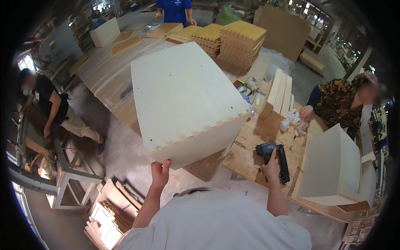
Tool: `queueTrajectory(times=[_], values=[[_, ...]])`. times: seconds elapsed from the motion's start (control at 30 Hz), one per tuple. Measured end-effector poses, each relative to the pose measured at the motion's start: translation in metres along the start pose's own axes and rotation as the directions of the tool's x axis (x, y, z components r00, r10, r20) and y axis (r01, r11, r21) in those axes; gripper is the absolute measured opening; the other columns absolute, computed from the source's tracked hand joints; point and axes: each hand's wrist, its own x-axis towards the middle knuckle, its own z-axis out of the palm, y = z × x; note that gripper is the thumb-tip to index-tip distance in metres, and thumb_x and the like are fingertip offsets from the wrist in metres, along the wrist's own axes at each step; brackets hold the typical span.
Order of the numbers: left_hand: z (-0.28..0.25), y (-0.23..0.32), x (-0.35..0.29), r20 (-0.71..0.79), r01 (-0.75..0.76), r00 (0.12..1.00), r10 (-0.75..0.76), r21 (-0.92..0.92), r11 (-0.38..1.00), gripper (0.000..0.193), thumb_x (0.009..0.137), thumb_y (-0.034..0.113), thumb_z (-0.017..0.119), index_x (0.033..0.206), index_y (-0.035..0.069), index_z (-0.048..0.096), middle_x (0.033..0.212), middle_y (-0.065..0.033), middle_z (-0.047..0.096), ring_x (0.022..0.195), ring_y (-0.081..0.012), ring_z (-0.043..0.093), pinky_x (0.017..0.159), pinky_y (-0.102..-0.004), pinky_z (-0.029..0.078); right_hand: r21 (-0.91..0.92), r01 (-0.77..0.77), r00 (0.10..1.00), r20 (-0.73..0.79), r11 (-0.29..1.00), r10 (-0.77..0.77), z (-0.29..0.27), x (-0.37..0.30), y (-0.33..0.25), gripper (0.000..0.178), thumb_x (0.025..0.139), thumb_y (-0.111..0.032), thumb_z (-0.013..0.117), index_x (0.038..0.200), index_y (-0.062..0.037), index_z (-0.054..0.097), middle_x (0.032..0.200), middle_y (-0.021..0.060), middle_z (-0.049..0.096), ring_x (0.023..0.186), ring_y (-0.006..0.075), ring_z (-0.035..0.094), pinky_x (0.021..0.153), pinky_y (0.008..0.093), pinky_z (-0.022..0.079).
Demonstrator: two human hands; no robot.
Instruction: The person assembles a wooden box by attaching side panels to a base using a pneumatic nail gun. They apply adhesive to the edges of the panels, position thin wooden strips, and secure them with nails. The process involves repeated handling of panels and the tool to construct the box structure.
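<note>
A pale wooden box [183, 89] with finger-jointed corners stands in front of me, its broad flat panel facing up. Small dark marks dot that panel near its edges. My left hand [160, 174] grips the box's near left lower corner, thumb against the side and the other fingers mostly hidden. On the right, my right hand [271, 166] is wrapped round the handle of a black nail gun [283, 163], held over the wooden workbench [246, 154] and apart from the box.
Stacked yellowish panels [243, 35] stand at the back. Pale boards [277, 93] lie on the bench, near crumpled white material [291, 118]. Another pale box [329, 166] stands at the right. Co-workers are at the left [50, 102], right [341, 98] and far side [175, 10].
</note>
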Motion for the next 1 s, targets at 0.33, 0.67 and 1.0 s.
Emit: queueTrajectory(times=[0.33,0.67,1.0], values=[[-0.014,-0.003,0.020,0.264,-0.264,0.945,0.193,0.270,0.926,0.031,0.089,0.034,0.058,0.093,0.004,0.062,0.066,-0.0169,0.061,0.057,-0.0358,0.060,0.054,-0.0421,0.047,0.622,-0.034,0.980,0.175,0.782,-0.096,-0.095,-0.031,0.008,0.055,0.076,-0.012,0.062,0.126,-0.0002,0.040,0.073,0.0129,0.058,0.060,0.0272,0.062,0.057,0.0372,0.052],[-0.016,-0.018,0.021,0.259,-0.343,0.924,0.280,0.242,0.908,0.033,0.089,0.033,0.059,0.097,0.001,0.059,0.062,-0.0148,0.059,0.055,-0.0334,0.059,0.052,-0.0421,0.047,0.802,0.223,0.869,0.093,0.554,-0.485,-0.340,-0.132,-0.138,0.037,0.078,-0.010,0.064,0.112,0.0010,0.053,0.083,0.0073,0.062,0.049,0.0165,0.058,0.046,0.0290,0.049],[-0.014,-0.013,0.020,0.274,-0.321,0.929,0.249,0.258,0.911,0.037,0.089,0.034,0.058,0.104,0.000,0.057,0.065,-0.0155,0.060,0.060,-0.0352,0.061,0.055,-0.0430,0.049,0.650,0.156,0.863,0.276,0.744,-0.423,-0.351,-0.123,-0.205,0.033,0.077,-0.015,0.070,0.105,-0.0002,0.057,0.078,0.0058,0.062,0.049,0.0113,0.056,0.044,0.0262,0.049]])
